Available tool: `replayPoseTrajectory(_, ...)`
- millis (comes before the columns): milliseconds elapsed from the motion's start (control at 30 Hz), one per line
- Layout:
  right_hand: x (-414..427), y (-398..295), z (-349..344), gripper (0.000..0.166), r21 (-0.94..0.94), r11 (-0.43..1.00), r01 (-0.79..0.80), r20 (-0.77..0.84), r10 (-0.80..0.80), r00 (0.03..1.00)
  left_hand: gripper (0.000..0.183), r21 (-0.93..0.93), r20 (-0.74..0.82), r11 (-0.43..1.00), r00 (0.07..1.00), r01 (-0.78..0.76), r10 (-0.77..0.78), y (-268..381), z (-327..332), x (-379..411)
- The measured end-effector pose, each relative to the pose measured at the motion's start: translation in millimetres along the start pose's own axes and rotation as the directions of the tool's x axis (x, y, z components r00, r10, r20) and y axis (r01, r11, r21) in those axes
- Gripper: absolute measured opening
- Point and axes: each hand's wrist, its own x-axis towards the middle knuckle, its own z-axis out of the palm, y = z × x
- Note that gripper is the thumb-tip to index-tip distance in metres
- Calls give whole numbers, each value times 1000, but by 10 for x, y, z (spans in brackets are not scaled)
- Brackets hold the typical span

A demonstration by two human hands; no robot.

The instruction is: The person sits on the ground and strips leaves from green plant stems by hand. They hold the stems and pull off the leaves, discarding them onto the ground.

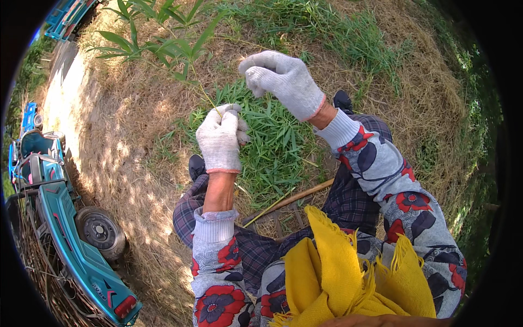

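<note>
My left hand (222, 137), in a pale knit glove with an orange cuff edge, pinches the thin stem of a leafy green branch (179, 49). The branch leans up and left from my fingers, its long narrow leaves spread near the top of the view. Up and to the right, my right hand (286, 81), gloved alike, is raised with curled fingers; whether a thin stem lies between them I cannot tell. Beneath and between both hands, a heap of cut green leaves (273, 147) lies on the ground between my feet.
A wooden pole (310, 191) and a slatted wooden piece (286, 220) lie between my legs. More leafy cuttings (351, 45) lie on dry grass ahead. At left stands a teal cargo tricycle (77, 253) loaded with sticks (36, 261); other blue vehicles (28, 116) are behind it.
</note>
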Motion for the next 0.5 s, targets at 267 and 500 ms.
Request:
replayPoseTrajectory(267,-10,92,13,18,-55,992,-111,44,114,993,28,127,145,957,959,-262,244,-99,78,18)
replayPoseTrajectory(500,-40,120,45,22,-158,972,-174,92,190,978,20,-75,128,995,989,-69,78,-86,53,-5)
